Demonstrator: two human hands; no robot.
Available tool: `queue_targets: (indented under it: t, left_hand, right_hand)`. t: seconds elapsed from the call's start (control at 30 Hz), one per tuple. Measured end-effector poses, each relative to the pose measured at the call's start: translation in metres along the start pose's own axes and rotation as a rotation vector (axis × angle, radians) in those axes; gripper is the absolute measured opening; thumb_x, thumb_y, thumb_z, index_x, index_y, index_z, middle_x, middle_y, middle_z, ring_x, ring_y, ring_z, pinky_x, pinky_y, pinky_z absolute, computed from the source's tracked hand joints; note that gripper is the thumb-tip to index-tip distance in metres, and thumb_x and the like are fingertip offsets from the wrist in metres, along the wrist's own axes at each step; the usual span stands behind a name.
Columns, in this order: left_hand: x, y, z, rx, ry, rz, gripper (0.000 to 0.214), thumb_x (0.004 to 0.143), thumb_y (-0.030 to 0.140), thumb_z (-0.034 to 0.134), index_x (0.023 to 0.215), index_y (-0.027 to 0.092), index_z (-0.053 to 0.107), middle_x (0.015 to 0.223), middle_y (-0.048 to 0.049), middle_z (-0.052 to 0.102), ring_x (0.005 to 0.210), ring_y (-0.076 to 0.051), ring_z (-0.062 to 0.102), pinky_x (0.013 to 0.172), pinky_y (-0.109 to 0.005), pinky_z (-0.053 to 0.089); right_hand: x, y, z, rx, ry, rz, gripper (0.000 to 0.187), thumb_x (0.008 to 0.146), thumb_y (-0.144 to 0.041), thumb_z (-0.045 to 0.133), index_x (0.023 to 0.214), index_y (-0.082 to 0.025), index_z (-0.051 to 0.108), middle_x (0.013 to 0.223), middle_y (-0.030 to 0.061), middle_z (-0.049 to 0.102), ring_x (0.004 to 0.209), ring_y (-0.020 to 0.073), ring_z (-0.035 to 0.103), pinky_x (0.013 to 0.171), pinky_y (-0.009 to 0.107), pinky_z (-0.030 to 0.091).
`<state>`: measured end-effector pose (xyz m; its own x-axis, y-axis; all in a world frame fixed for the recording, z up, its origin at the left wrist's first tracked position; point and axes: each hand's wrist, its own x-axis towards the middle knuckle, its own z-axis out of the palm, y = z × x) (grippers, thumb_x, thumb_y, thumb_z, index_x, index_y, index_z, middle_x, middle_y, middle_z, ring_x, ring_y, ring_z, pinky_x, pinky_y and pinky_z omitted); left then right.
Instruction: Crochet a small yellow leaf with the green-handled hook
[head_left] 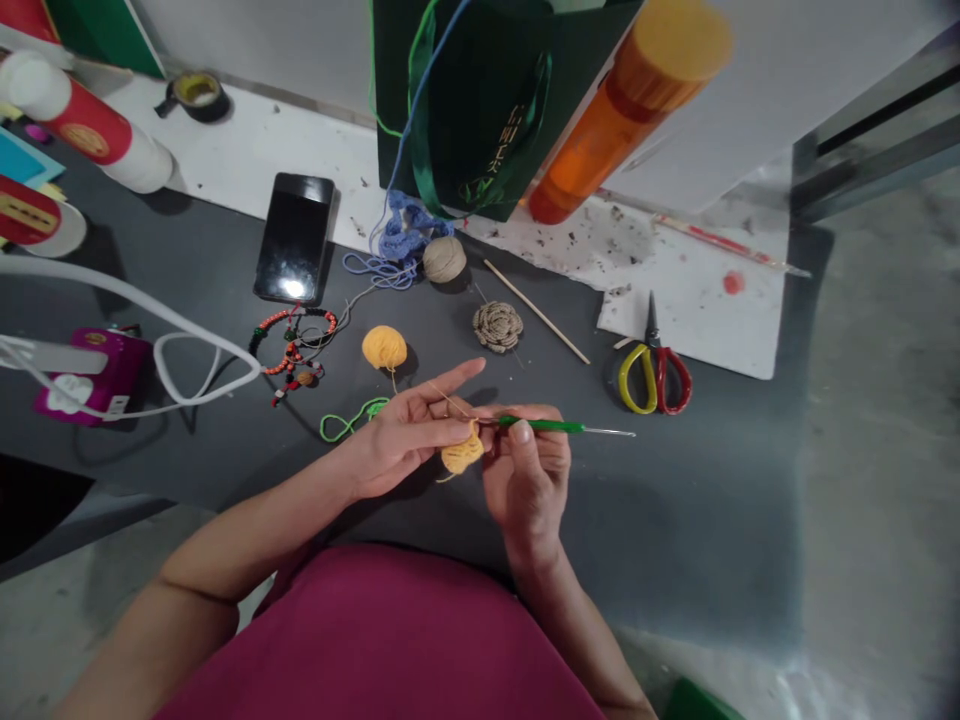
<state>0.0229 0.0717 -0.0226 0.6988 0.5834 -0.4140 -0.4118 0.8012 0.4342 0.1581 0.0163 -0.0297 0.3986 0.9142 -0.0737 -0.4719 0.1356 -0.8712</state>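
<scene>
Between thumb and fingers, my left hand (pixel 409 430) pinches a small yellow crochet piece (pixel 462 452), its index finger stretched out with yarn running over the hand. A crochet hook with a green handle (pixel 551 426) is gripped in my right hand (pixel 529 475), its thumb on the handle. One metal end of the hook points right; the other end meets the top of the yellow piece. From there the strand leads back toward a yellow yarn ball (pixel 384 347) lying beyond my left hand. Green yarn (pixel 349 420) lies partly hidden behind that hand.
Scissors (pixel 654 370) lie to the right, near a wooden stick (pixel 536 310). A brown crocheted flower (pixel 498 326), beige yarn ball (pixel 445 260) and blue yarn (pixel 405 235) lie ahead. Further around are a phone (pixel 295 238), beaded bracelet (pixel 292 345), orange bottle (pixel 622 120) and dark green bag (pixel 480 110).
</scene>
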Motion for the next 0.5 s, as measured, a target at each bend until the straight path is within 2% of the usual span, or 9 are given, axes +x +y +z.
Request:
queue_targets:
  t: [0.13, 0.23, 0.3, 0.43, 0.5]
  left_hand:
    - [0.0, 0.0, 0.002, 0.056, 0.033, 0.066, 0.069, 0.076, 0.02, 0.088, 0.141, 0.025, 0.067, 0.082, 0.0016, 0.075, 0.079, -0.013, 0.068, 0.079, -0.028, 0.05]
    - [0.0, -0.001, 0.005, 0.074, 0.061, 0.07, 0.071, 0.074, 0.018, 0.09, 0.14, 0.025, 0.068, 0.081, 0.0008, 0.074, 0.079, -0.013, 0.068, 0.081, -0.029, 0.051]
    - [0.0, -0.002, 0.006, 0.068, 0.078, 0.049, 0.07, 0.072, 0.016, 0.091, 0.138, 0.024, 0.07, 0.082, -0.0002, 0.075, 0.08, -0.013, 0.068, 0.083, -0.03, 0.051]
    - [-0.001, -0.004, 0.007, 0.068, 0.109, 0.053, 0.064, 0.073, 0.015, 0.091, 0.134, 0.025, 0.073, 0.081, 0.0006, 0.074, 0.078, -0.012, 0.067, 0.08, -0.027, 0.05]
    - [0.0, -0.005, 0.008, 0.059, 0.113, 0.086, 0.06, 0.073, 0.015, 0.091, 0.13, 0.026, 0.075, 0.081, 0.0011, 0.074, 0.079, -0.011, 0.067, 0.078, -0.026, 0.05]
  right_hand:
    - [0.001, 0.003, -0.002, -0.07, 0.02, -0.029, 0.012, 0.086, -0.039, 0.08, 0.088, -0.029, 0.074, 0.078, -0.0051, 0.081, 0.053, 0.0089, 0.063, 0.049, 0.022, 0.048]
    - [0.0, 0.006, -0.003, -0.12, 0.035, -0.089, 0.012, 0.087, -0.039, 0.077, 0.088, -0.028, 0.071, 0.078, -0.0042, 0.081, 0.052, 0.0096, 0.066, 0.05, 0.023, 0.05]
    - [-0.001, 0.008, -0.004, -0.177, 0.054, -0.133, 0.009, 0.089, -0.036, 0.074, 0.089, -0.028, 0.071, 0.081, -0.0032, 0.081, 0.058, 0.0118, 0.071, 0.053, 0.024, 0.053]
    - [-0.004, 0.01, -0.005, -0.313, 0.051, -0.267, 0.003, 0.093, -0.03, 0.069, 0.092, -0.028, 0.071, 0.093, 0.0006, 0.084, 0.084, 0.0182, 0.08, 0.062, 0.03, 0.059]
    - [-0.005, 0.011, -0.004, -0.322, 0.041, -0.341, 0.005, 0.094, -0.027, 0.068, 0.095, -0.029, 0.072, 0.095, 0.0002, 0.084, 0.082, 0.0173, 0.079, 0.063, 0.03, 0.059]
